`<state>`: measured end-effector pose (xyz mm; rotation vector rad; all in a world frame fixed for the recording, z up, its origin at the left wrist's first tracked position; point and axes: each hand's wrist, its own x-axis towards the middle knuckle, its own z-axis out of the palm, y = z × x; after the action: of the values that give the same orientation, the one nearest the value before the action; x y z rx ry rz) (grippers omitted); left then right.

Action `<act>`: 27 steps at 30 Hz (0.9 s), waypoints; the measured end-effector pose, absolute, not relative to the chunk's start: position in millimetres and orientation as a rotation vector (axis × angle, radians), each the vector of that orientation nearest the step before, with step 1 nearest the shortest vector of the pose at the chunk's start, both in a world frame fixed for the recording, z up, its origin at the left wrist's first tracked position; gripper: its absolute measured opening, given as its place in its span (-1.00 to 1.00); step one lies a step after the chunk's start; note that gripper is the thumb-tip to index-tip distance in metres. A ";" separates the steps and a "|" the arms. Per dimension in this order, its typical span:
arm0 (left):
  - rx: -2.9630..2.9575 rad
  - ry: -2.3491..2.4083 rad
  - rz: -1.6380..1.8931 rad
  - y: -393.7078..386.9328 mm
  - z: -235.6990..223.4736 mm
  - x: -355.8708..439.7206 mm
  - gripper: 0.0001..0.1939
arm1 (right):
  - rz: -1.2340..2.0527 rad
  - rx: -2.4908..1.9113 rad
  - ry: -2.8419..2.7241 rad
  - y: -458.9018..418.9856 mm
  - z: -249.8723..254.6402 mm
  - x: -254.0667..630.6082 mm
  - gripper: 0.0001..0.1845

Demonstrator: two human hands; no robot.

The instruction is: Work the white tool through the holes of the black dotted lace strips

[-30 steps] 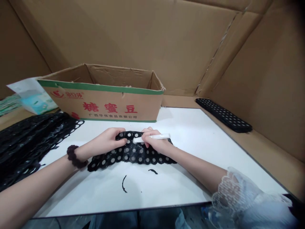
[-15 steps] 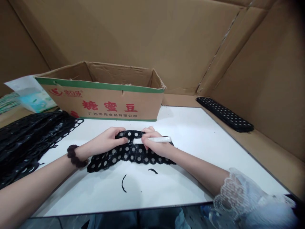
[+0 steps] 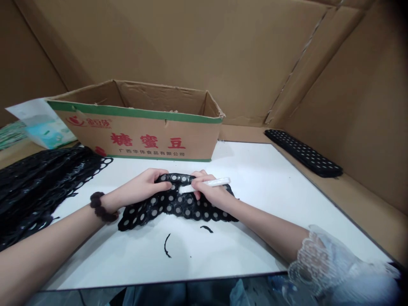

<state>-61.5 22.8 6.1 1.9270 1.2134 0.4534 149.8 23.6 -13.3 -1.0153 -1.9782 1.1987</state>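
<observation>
A black sheet (image 3: 178,205) with rows of pale round dots lies bent on the white tabletop. My left hand (image 3: 152,183) pinches its upper left edge, thumb on top and fingers behind. My right hand (image 3: 208,189) grips a slim white pen-shaped tool (image 3: 216,182) and rests on the right part of the sheet. The tool's left end touches the sheet's dotted surface near my left thumb; its exact tip is too small to make out. The fingers of my right hand partly hide the sheet's upper right edge.
Behind the sheet stands an open cardboard box (image 3: 143,131). A pile of black perforated strips (image 3: 41,182) lies left, near a plastic packet (image 3: 47,127). A stack of dotted black pieces (image 3: 302,154) sits at the right. Two thin black scraps (image 3: 166,246) lie in front.
The white tool has tilted, its right end now higher, and its left end has shifted slightly. Both hands keep their grips. The whole view has moved slightly.
</observation>
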 end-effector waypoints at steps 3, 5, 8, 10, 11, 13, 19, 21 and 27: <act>1.872 1.194 0.435 24.8 5.2 -62.0 -0.78 | 1.210 -0.997 -1.964 24.2 -13.4 150.3 -0.61; 1.843 1.182 0.431 25.6 4.8 -62.3 -0.78 | 1.212 -0.998 -1.957 23.9 -13.4 150.3 -0.61; 1.807 1.158 0.445 25.8 5.3 -63.2 -0.78 | 1.214 -0.982 -1.957 23.8 -13.9 150.9 -0.61; 1.756 1.117 0.437 25.8 6.1 -64.2 -0.77 | 1.211 -0.964 -1.953 24.2 -14.4 151.5 -0.61; 1.721 1.089 0.426 25.8 6.5 -64.7 -0.76 | 1.211 -0.957 -1.948 24.4 -14.6 151.8 -0.61; 1.653 1.033 0.402 25.8 7.2 -65.6 -0.75 | 1.211 -0.960 -1.943 24.6 -14.8 151.8 -0.61; 1.555 0.982 0.358 24.7 8.2 -66.4 -0.70 | 1.167 -1.012 -1.989 23.2 -13.4 149.5 -0.65; 1.538 0.988 0.357 24.5 8.1 -66.7 -0.69 | 1.166 -1.007 -1.996 23.2 -13.3 149.6 -0.65; 1.491 0.956 0.370 25.5 6.9 -68.6 -0.73 | 1.183 -0.953 -1.983 25.0 -14.8 151.9 -0.61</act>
<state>-68.6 25.5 6.9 1.4910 0.9558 0.3698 151.9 25.0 -14.8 -0.9527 -1.9830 1.1827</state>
